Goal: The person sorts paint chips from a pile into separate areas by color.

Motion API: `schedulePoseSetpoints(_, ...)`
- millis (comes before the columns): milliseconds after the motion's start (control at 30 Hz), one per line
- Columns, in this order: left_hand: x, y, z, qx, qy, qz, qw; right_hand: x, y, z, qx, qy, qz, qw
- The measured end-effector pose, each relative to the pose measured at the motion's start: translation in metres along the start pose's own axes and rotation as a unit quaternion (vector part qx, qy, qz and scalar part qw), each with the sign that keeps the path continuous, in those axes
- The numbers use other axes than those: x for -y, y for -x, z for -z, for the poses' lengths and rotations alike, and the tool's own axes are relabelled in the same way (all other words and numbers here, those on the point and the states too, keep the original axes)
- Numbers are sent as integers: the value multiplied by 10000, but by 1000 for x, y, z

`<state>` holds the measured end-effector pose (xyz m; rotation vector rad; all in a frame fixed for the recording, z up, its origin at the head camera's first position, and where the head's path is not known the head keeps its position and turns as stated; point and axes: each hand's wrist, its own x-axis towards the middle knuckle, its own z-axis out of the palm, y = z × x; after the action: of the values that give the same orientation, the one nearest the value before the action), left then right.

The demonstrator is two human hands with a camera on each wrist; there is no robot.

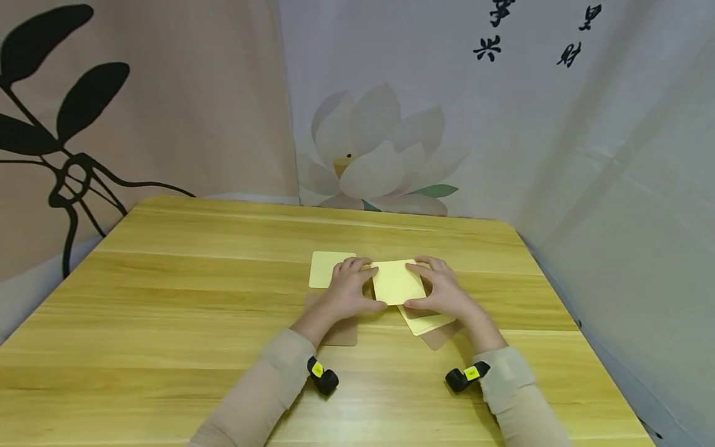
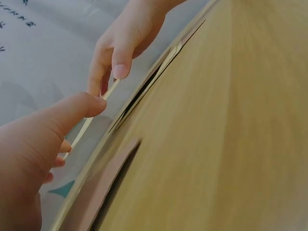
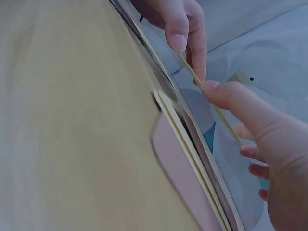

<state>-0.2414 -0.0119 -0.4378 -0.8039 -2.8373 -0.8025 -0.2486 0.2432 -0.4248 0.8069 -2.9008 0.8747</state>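
Above the table, a pale yellow square card point(image 1: 398, 282) is held between both hands. My left hand point(image 1: 347, 290) pinches its left side between thumb and fingers, and my right hand point(image 1: 442, 290) pinches the right side. Seen edge-on in the left wrist view, the card point(image 2: 85, 129) is thin; whether it is one card or several pressed together I cannot tell. Another yellow card point(image 1: 328, 266) lies behind my left hand. A brown card point(image 1: 342, 334) is partly covered by my left forearm. Below my right hand, yellow cards point(image 1: 427, 325) overlap a brown card point(image 1: 441, 338).
The cards lie on a wood-grain table point(image 1: 184, 298). A pale curtain with a printed lotus point(image 1: 385, 149) hangs behind the far edge. Each wrist carries a small black camera, one on the left point(image 1: 326, 380) and one on the right point(image 1: 458, 380).
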Motion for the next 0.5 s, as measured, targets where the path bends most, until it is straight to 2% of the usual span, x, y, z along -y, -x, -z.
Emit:
schedulePoseSetpoints(367,29,14,17,-270,177,-42,9995,21,-25,-18,38,79,85,9999)
schedulePoseSetpoints(500,41,17,22,-267,239,-13,9994,28,-35,-24,27,149,54,9999)
